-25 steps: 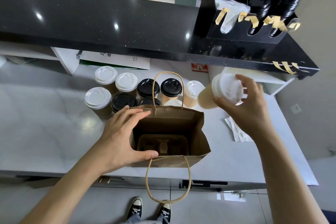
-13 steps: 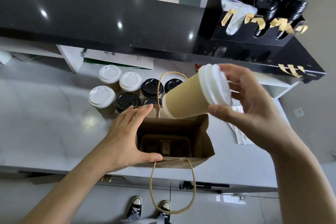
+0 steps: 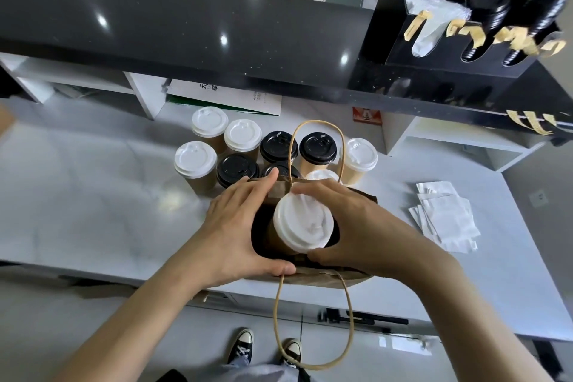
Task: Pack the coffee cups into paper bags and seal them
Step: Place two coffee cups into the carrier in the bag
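Near handle loop (image 3: pixel 313 322) hangs over the counter edge (image 3: pixel 465 316). L hand (image 3: pixel 235 226) curls on the brown paper bag (image 3: pixel 325 277) rim, thumb on near edge. R hand (image 3: pixel 353 226) grips a white-lidded kraft cup (image 3: pixel 302 228) by its lid, cup approx upright in the bag mouth, base inside. Behind: lidded cups (image 3: pixel 242 146) crowd the far side; napkins (image 3: pixel 443 214) to the R.
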`<state>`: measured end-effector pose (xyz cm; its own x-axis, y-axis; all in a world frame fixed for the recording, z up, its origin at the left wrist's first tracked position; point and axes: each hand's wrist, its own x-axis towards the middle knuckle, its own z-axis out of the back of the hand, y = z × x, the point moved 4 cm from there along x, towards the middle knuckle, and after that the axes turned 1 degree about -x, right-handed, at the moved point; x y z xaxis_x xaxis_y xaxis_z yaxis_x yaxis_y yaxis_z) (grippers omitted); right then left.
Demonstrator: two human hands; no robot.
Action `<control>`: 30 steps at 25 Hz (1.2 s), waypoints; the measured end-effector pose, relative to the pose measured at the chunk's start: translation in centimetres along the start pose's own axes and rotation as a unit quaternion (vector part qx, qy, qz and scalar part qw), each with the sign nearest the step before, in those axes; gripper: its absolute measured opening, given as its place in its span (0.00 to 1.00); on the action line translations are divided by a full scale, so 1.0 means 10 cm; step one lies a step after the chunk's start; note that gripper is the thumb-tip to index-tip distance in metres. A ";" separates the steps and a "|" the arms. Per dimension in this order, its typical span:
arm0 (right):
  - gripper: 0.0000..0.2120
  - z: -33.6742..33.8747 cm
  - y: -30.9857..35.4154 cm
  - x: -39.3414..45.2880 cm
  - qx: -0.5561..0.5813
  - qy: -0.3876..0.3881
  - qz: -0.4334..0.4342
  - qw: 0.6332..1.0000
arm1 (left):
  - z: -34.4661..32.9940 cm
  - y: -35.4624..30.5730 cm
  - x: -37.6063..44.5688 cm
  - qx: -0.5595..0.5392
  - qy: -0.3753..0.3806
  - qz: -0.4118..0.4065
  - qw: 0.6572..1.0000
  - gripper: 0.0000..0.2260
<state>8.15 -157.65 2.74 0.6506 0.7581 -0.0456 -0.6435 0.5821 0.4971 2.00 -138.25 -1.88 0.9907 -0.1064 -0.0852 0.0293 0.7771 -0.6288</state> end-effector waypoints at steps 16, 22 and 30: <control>0.35 -0.75 -0.09 0.43 -0.144 0.055 0.052 0.987 | -0.02 0.02 -0.03 0.015 -0.013 -0.033 0.999 0.62; 0.34 -0.85 -0.06 0.55 -0.136 0.067 0.060 0.987 | -0.02 0.04 -0.03 0.010 -0.020 -0.036 0.999 0.62; 0.32 -0.99 -0.10 0.62 -0.152 0.085 0.052 0.983 | -0.03 0.05 -0.03 0.010 -0.026 -0.033 0.999 0.61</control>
<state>8.84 -150.61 -6.62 0.5144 0.8414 -0.1656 -0.8110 0.5401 0.2250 1.66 -137.99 -2.42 0.9921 -0.1252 -0.0033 0.0966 0.7819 -0.6159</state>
